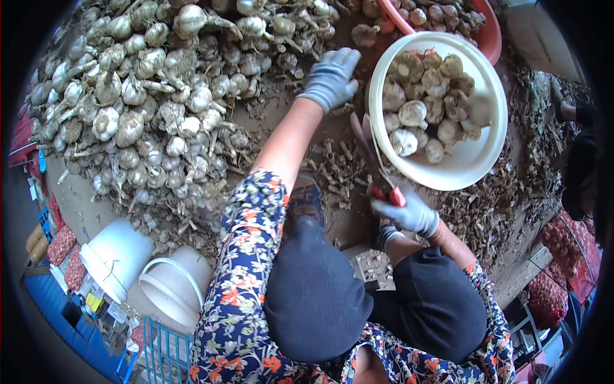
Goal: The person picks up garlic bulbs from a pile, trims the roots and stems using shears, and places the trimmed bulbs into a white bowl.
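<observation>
My left hand (pixel 330 79), in a grey-white glove, reaches out between the garlic pile (pixel 173 96) and a white bucket (pixel 378 115). Its fingers are stretched out, with the thumb apart, and I see nothing held in it. My right hand (pixel 409 213), gloved too, grips red-handled shears (pixel 396 196). Their long blades point up and left, parted, beside the bucket's near-left rim. Inside that bucket lie several trimmed garlic bulbs (pixel 412 114). Bulbs in the pile still carry dry stalks.
Cut stalks (pixel 339 168) and dry scraps (pixel 476 221) litter the ground. A red basin (pixel 489 32) with bulbs stands behind the bucket. Two white buckets (pixel 115 253) and a blue-green crate (pixel 163 349) are at lower left. Filled red net sacks (pixel 566 246) lie right, near another person's dark-clothed leg (pixel 581 166).
</observation>
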{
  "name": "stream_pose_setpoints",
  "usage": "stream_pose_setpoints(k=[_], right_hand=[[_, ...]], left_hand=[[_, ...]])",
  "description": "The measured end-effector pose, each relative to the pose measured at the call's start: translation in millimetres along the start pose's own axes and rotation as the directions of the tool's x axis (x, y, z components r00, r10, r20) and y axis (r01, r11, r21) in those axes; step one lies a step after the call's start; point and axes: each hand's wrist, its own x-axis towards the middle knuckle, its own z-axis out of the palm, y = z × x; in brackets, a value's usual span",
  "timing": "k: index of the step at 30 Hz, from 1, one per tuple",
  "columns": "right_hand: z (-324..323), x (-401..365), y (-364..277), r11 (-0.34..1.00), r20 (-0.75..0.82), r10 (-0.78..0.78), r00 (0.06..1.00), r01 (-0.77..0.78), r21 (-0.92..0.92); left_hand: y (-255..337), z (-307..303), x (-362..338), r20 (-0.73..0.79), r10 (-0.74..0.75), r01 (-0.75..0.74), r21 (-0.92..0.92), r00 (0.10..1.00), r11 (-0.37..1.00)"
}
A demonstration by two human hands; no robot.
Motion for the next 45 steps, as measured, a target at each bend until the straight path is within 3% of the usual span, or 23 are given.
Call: stream_pose_setpoints(k=[1,2,3,5,7,8,9,11,13,15,17,19,20,21,22,23,25,33,34,37,38,43,45], right_hand=[[0.6,0.9,0.2,0.984,-0.046,-0.15,0.988,0.144,-0.102],[-4.8,0.0,-8.8,0.998,0.032,-0.028,0.999,0.03,-0.06],[-5.1,-1.5,-4.8,0.998,0.032,-0.029,0.999,0.031,-0.058],[-7.7,-1.0,7.9,0.992,-0.009,-0.114,0.993,0.113,-0.063],[-10.7,0.9,4.7,0.993,-0.024,-0.103,0.994,0.102,-0.061],[-10.2,-0.1,6.4,0.995,-0.012,-0.089,0.996,0.088,-0.047],[-9.6,-1.4,7.9,0.996,0.002,-0.075,0.997,0.075,-0.037],[-9.1,-0.3,12.7,0.996,-0.001,-0.082,0.997,0.082,-0.036],[-11.5,-0.6,8.7,0.984,0.054,-0.104,0.993,0.111,-0.138],[-11.9,0.1,3.8,0.986,0.054,-0.094,0.994,0.1,-0.13],[-10.0,1.9,2.5,0.992,-0.007,-0.108,0.994,0.108,-0.066],[-11.4,4.5,-5.8,0.99,-0.019,-0.124,0.992,0.122,-0.072],[-10.7,4.6,-2.2,0.994,-0.014,-0.1,0.995,0.099,-0.052],[-9.3,4.4,1.3,0.997,-0.012,-0.076,0.997,0.076,-0.031],[-7.0,4.6,3.2,0.997,-0.034,-0.075,0.997,0.075,-0.009],[-2.4,4.6,10.7,0.999,-0.059,-0.035,0.998,0.035,-0.009],[1.1,9.7,6.8,0.998,-0.062,0.014,0.998,-0.018,-0.064],[29.4,48.7,6.6,0.897,-0.196,0.067,0.978,-0.146,-0.417],[29.9,53.1,2.8,0.898,-0.194,0.066,0.979,-0.143,-0.415],[31.9,57.2,-3.2,0.863,-0.152,0.102,0.983,-0.163,-0.478],[32.4,56.7,-3.4,0.853,-0.139,0.072,0.988,-0.133,-0.504],[30.0,54.6,-7.3,0.813,-0.119,0.057,0.991,-0.115,-0.571],[35.2,55.0,7.5,0.822,-0.139,0.097,0.985,-0.158,-0.547]], left_hand=[[1.5,16.7,6.3,-0.005,0.032,-0.031,0.049,0.999,0.998],[0.9,34.9,7.9,0.128,-0.033,0.034,-0.001,0.991,0.999],[3.9,44.0,10.8,0.483,-0.049,-0.017,0.131,0.874,0.991],[21.1,23.6,-13.8,0.546,-0.097,0.148,-0.049,0.832,0.988],[14.0,-26.1,-15.3,0.763,0.004,0.458,-0.392,0.647,0.798],[4.1,-27.6,-4.6,0.607,-0.092,0.296,-0.245,0.789,0.924],[-1.3,-29.5,15.0,0.492,-0.379,0.477,-0.086,0.784,0.875],[-5.3,-19.0,51.2,0.098,-0.371,0.379,-0.08,0.923,0.922],[-3.3,-2.6,84.5,0.121,-0.189,0.197,-0.059,0.975,0.979],[-3.1,14.1,97.4,0.299,-0.221,0.199,0.101,0.928,0.975],[-4.6,22.8,92.8,0.407,-0.102,0.105,0.015,0.908,0.994],[-0.1,19.1,62.1,0.533,-0.204,0.315,-0.125,0.821,0.941],[-6.3,16.6,34.1,0.382,-0.237,0.338,-0.222,0.893,0.915],[-19.4,21.6,7.5,0.3,-0.266,0.392,-0.53,0.916,0.752],[-4.1,-16.2,-15.8,0.381,-0.482,0.607,-0.598,0.789,0.523],[-19.3,-25.7,-44.1,0.4,-0.56,0.66,-0.636,0.725,0.4],[-20.8,-62.2,-81.5,0.49,-0.567,0.697,-0.68,0.662,0.227],[20.8,-119.9,-119.1,0.587,-0.621,0.842,-0.473,0.519,0.257],[22.7,-120.4,-121.6,0.517,-0.636,0.819,-0.385,0.573,0.425],[35.6,-133.9,-116.4,0.571,-0.609,0.83,-0.3,0.551,0.47],[26.6,-125.5,-124.8,0.495,-0.599,0.772,-0.308,0.629,0.556],[38.7,-132.2,-122.6,0.524,-0.611,0.804,-0.356,0.593,0.476],[42.9,-126.9,-119.1,0.48,-0.68,0.783,-0.578,0.554,0.23]])
